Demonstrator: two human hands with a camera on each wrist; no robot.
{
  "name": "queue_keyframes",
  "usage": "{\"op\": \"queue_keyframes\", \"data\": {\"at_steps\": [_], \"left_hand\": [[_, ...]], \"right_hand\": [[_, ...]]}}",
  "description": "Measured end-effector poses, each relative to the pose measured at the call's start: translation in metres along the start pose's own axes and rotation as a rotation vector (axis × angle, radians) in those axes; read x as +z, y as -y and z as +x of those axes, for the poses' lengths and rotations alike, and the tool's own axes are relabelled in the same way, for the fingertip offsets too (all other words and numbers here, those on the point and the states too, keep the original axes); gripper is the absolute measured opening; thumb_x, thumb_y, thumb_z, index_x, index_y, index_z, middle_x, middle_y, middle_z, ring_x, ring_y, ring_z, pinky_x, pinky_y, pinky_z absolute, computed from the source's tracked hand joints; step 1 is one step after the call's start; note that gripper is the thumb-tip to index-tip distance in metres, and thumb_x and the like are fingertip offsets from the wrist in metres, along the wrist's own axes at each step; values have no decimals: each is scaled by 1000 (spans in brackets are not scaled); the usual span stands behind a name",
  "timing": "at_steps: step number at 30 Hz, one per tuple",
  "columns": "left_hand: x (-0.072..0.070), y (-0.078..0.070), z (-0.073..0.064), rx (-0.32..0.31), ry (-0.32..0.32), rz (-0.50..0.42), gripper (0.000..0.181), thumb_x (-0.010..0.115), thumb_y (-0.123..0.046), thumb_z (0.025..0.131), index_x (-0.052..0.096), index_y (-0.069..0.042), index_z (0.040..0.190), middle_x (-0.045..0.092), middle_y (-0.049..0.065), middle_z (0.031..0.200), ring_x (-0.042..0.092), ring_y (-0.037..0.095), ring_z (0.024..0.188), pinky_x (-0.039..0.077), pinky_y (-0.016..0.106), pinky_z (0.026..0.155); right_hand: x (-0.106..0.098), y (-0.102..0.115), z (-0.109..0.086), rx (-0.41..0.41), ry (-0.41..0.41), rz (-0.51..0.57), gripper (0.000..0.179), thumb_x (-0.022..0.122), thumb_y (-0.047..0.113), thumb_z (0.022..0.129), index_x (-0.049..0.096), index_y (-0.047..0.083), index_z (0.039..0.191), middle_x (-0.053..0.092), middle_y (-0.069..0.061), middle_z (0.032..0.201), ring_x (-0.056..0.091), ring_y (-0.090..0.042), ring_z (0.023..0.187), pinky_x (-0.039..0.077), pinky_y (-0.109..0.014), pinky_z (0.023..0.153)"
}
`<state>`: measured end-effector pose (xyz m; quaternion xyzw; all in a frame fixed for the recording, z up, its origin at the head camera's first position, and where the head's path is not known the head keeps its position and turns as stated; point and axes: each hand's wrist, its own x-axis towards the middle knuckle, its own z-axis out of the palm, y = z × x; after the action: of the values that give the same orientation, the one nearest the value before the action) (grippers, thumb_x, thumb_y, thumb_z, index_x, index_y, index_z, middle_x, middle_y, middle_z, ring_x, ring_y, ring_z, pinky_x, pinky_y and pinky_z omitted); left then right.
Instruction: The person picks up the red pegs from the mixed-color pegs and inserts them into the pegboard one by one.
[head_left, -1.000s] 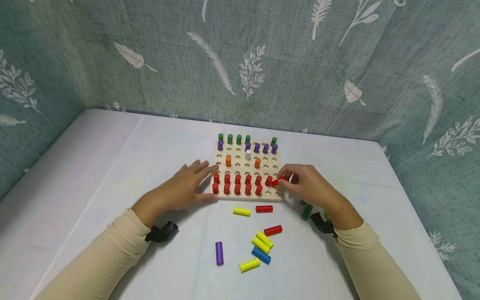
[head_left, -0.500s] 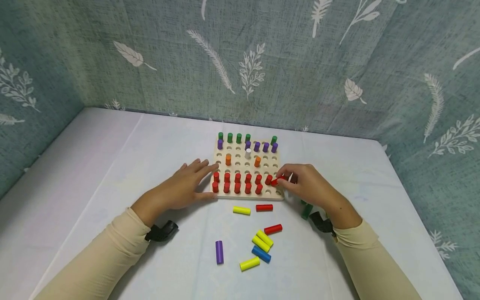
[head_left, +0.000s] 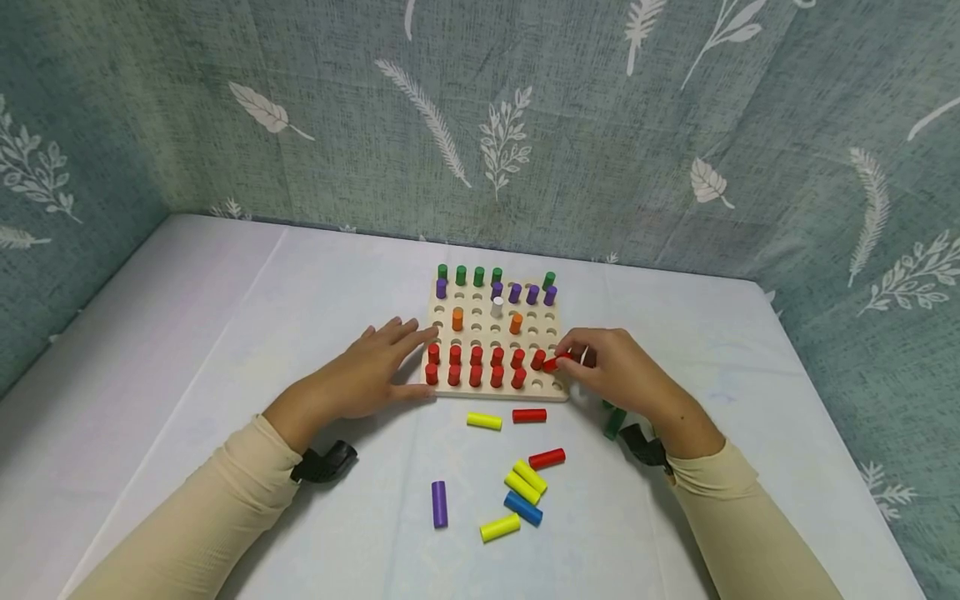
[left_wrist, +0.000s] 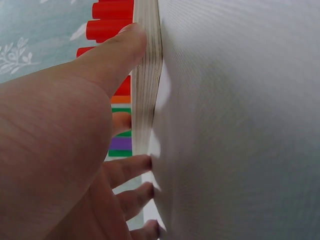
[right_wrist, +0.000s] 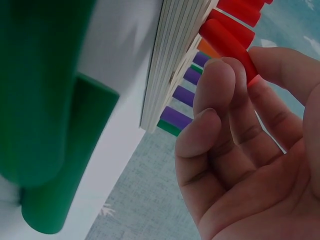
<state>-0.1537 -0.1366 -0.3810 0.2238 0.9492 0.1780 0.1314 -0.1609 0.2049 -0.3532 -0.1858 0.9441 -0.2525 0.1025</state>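
A wooden pegboard (head_left: pixel 486 340) stands on the table with rows of round holes. Red pegs (head_left: pixel 476 375) fill most of its two nearest rows. At the right end of the second row, my right hand (head_left: pixel 611 362) pinches a tilted red peg (right_wrist: pixel 227 47) between thumb and fingers, its lower end right at the board. My left hand (head_left: pixel 367 371) lies at the board's left side with fingers spread; in the left wrist view the thumb (left_wrist: pixel 132 40) touches the near edge. Farther back stand green, purple and orange pegs and one white peg (head_left: pixel 497 307).
Loose pegs lie in front of the board: red pegs (head_left: pixel 529 416), yellow pegs (head_left: pixel 499 527), a blue peg (head_left: pixel 522 507) and a purple peg (head_left: pixel 439 504). Beneath the right wrist are green pegs (head_left: pixel 614 423). A patterned cloth (head_left: pixel 480 125) hangs behind the white table (head_left: pixel 300 275).
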Motion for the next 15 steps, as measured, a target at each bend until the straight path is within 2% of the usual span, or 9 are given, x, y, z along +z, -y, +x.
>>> {"op": "queue_keyframes", "data": {"at_steps": [15], "left_hand": [[1, 2, 2, 1, -3, 7, 88, 71, -55, 87, 28, -26, 159, 28, 17, 164, 18, 41, 153, 12, 60, 123]], "right_hand": [[2, 2, 0, 13, -19, 4, 13, 69, 22, 95, 72, 15, 106, 67, 0, 86, 55, -17, 74, 50, -27, 60]]}}
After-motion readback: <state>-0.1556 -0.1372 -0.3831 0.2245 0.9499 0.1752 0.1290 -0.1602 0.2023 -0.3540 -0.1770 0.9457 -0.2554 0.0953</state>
